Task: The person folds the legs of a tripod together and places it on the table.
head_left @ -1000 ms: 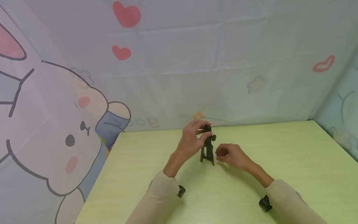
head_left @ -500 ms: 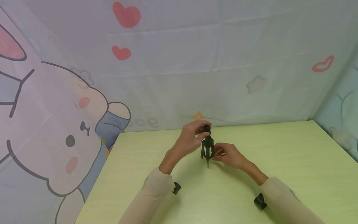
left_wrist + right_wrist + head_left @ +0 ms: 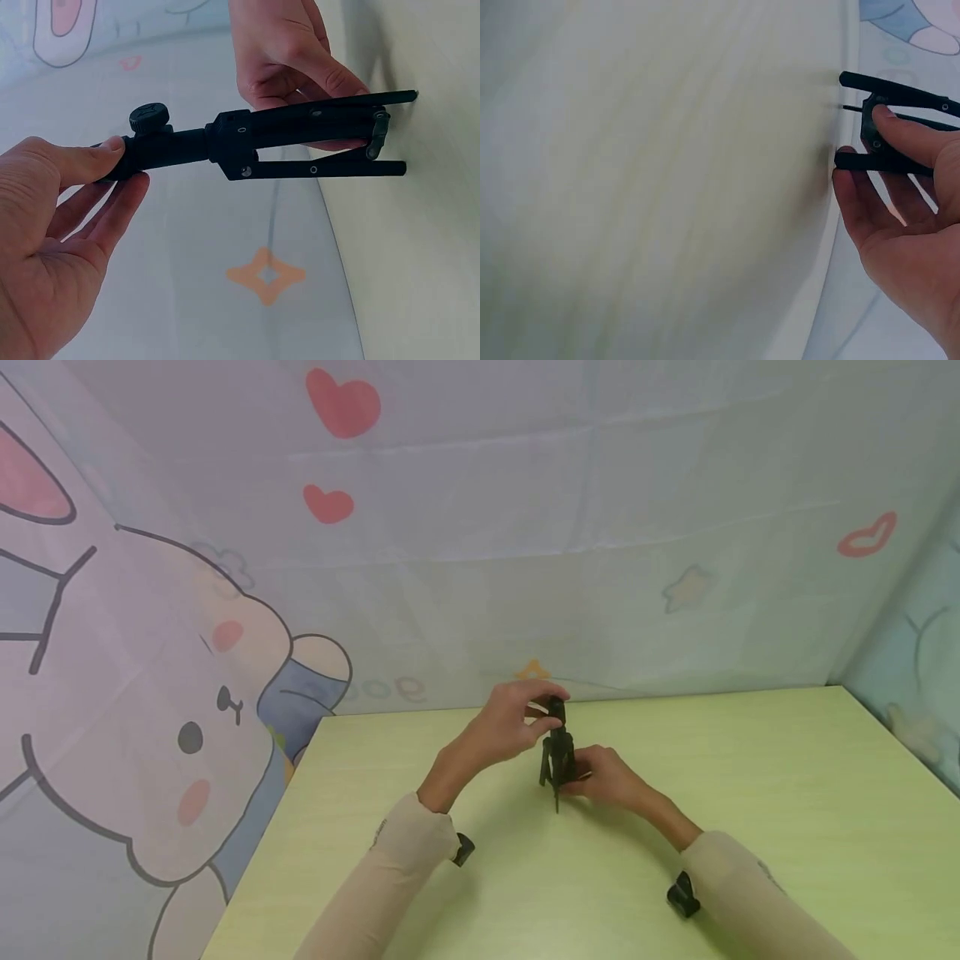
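Note:
A small black tripod stands roughly upright at the table's far middle, its legs drawn fairly close together. My left hand pinches its top between thumb and fingers. In the left wrist view a round knob sticks out beside that grip, and the legs point toward the tabletop. Lower down, my right hand holds the leg section from the right. The right wrist view has the right thumb on the central brace, with fingers curled behind one leg.
The pale yellow-green table reaches back to a printed cloth wall with hearts and a rabbit figure. A black device sits at the left cuff and another black device at the right cuff.
The tripod has turned about its upright axis and its legs look closer together. My right hand has moved left from beside the tripod to grip its legs; the left hand keeps the top.

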### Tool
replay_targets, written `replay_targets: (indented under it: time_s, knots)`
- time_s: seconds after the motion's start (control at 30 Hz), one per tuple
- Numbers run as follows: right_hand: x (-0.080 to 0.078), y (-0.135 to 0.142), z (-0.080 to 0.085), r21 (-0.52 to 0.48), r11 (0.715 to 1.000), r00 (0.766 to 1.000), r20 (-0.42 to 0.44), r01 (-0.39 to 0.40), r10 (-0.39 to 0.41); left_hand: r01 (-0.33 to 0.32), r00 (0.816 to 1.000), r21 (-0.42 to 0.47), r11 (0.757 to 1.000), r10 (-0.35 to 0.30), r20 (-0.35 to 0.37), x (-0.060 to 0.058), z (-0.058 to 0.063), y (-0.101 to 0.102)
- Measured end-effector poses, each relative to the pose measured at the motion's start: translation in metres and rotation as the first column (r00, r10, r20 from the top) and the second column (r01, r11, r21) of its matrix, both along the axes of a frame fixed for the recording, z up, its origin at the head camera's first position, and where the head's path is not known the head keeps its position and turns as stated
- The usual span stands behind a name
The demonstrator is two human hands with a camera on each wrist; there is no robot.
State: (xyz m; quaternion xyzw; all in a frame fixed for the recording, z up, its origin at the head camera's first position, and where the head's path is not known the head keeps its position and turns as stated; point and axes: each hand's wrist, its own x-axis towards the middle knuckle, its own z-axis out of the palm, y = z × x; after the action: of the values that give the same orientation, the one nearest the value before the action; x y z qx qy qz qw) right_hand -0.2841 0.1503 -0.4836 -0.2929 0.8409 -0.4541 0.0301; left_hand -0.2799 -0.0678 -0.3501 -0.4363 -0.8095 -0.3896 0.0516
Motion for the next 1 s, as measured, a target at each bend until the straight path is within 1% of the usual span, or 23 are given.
replay_targets:
  time_s: [0.2, 0.3, 0.4, 0.47, 0.6, 0.73, 0.83, 1.0]
  knots:
    - [-0.006, 0.002, -0.002, -0.039, 0.998, 0.995, 0.082, -0.049, 0.052, -0.001, 1.0, -0.033, 0.999, 0.002, 0.014, 0.0, 0.003, -0.002]
    - [-0.007, 0.002, -0.001, -0.05, 0.995, 0.992, 0.082, -0.086, 0.09, 0.006, 1.0, -0.037, 0.999, -0.005, 0.02, -0.001, 0.004, -0.003]
    - [-0.008, 0.002, 0.0, -0.041, 0.993, 0.991, 0.071, -0.113, 0.116, 0.009, 1.0, -0.03, 1.0, -0.009, 0.02, -0.002, 0.003, -0.005]
    - [-0.009, 0.003, 0.0, -0.029, 0.991, 0.99, 0.056, -0.128, 0.13, 0.008, 1.0, -0.014, 1.0, -0.007, 0.022, -0.001, 0.003, -0.006]
    - [-0.01, 0.009, 0.0, -0.019, 0.991, 0.99, 0.044, -0.132, 0.133, -0.005, 1.0, 0.028, 1.0, 0.004, 0.027, -0.002, 0.001, -0.012]
    - [-0.01, 0.018, 0.001, -0.032, 0.99, 0.99, 0.045, -0.134, 0.136, -0.021, 0.999, 0.075, 0.997, 0.018, 0.039, -0.004, -0.004, -0.017]
    - [-0.009, 0.023, 0.001, -0.03, 0.992, 0.991, 0.045, -0.122, 0.124, -0.031, 0.998, 0.112, 0.993, 0.026, 0.052, -0.005, -0.008, -0.021]
    - [-0.007, 0.03, 0.002, -0.051, 0.994, 0.99, 0.093, -0.097, 0.102, -0.047, 0.998, 0.17, 0.984, 0.038, 0.059, -0.005, -0.014, -0.029]
